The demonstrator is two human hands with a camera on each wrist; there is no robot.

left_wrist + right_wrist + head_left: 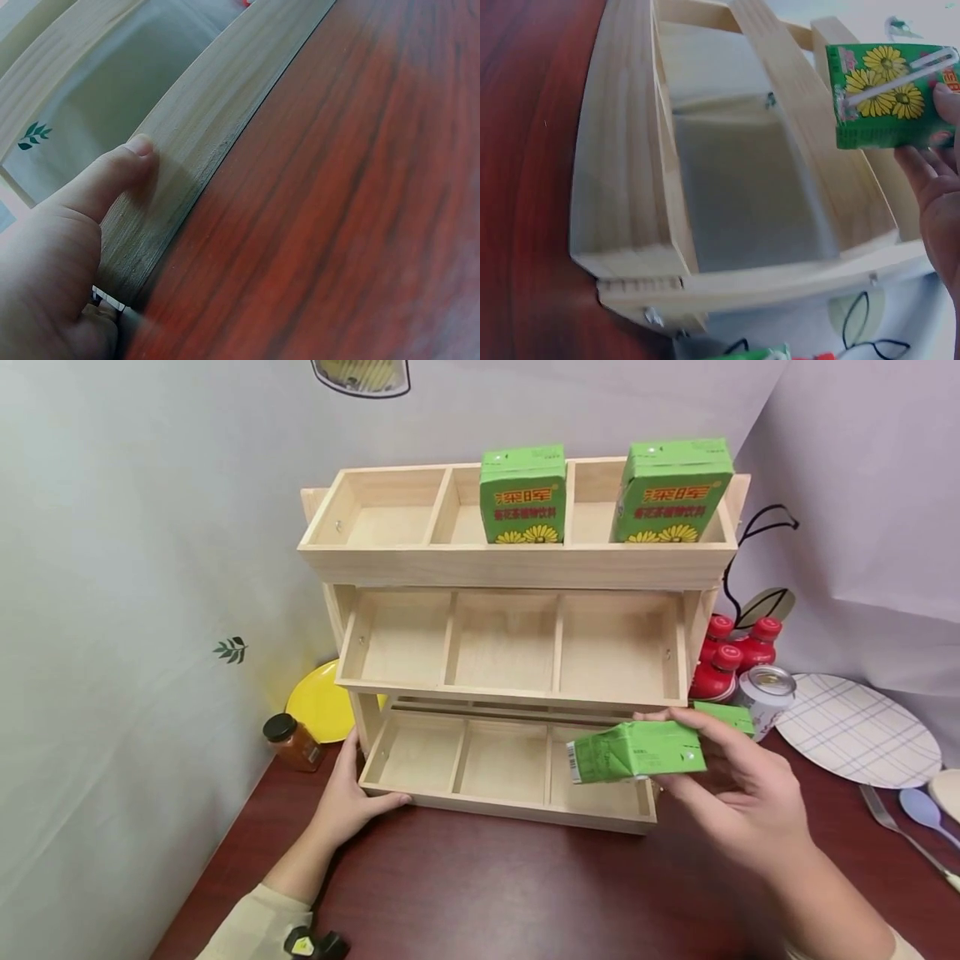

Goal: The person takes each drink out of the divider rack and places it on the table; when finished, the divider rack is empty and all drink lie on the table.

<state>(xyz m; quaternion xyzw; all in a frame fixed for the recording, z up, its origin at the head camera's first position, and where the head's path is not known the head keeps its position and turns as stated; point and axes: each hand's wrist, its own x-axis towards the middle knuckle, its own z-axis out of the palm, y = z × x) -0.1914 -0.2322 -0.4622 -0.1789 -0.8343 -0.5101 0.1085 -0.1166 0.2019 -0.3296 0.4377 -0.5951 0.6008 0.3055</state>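
Observation:
A three-tier wooden shelf [517, 568] stands on the table, each tier split into three compartments. My left hand [351, 797] grips the bottom tier's left front corner, thumb along the front board; in the left wrist view the thumb [112, 176] lies on that board. My right hand [750, 802] holds a green drink carton [645, 752] on its side, in front of the bottom tier's right compartment. In the right wrist view, this carton [885, 97] shows yellow flowers and a straw. Two upright green cartons stand in the top tier, one in the middle [523, 497], another at right [671, 493].
Right of the shelf are another green carton [723, 718], red-capped bottles [716, 672], a can [767, 693], a checked plate [858, 731], a fork [892, 822] and a blue spoon [921, 808]. At left stand a dark-lidded jar [292, 742] and a yellow plate [322, 702].

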